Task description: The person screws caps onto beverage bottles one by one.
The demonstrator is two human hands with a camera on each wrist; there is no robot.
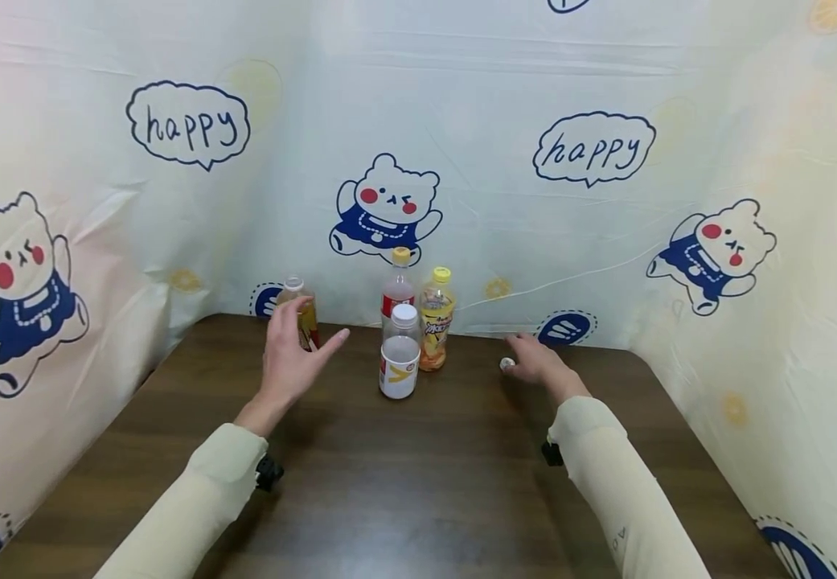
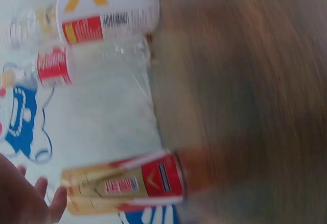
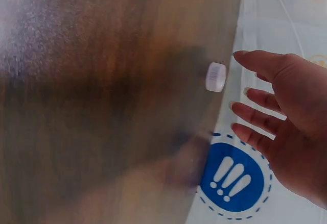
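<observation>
My left hand (image 1: 289,354) reaches toward a bottle (image 1: 308,323) with a red and gold label. Its fingers and thumb are spread, and the bottle's neck shows no cap. In the left wrist view, the fingertips of that hand (image 2: 25,196) are close to the upper part of the same bottle (image 2: 125,183); whether they touch it I cannot tell. Over on the right, my right hand (image 1: 537,363) hovers near a small white bottle cap (image 1: 507,364). The right wrist view has the cap (image 3: 215,77) on the tabletop, apart from the extended fingers of the hand (image 3: 294,117).
Between my hands stand a white-capped bottle (image 1: 400,366), a yellow-capped bottle (image 1: 436,322) and, behind them, a red-labelled bottle (image 1: 398,288). The brown table (image 1: 389,482) ends at a printed curtain (image 1: 476,225) along the back and sides.
</observation>
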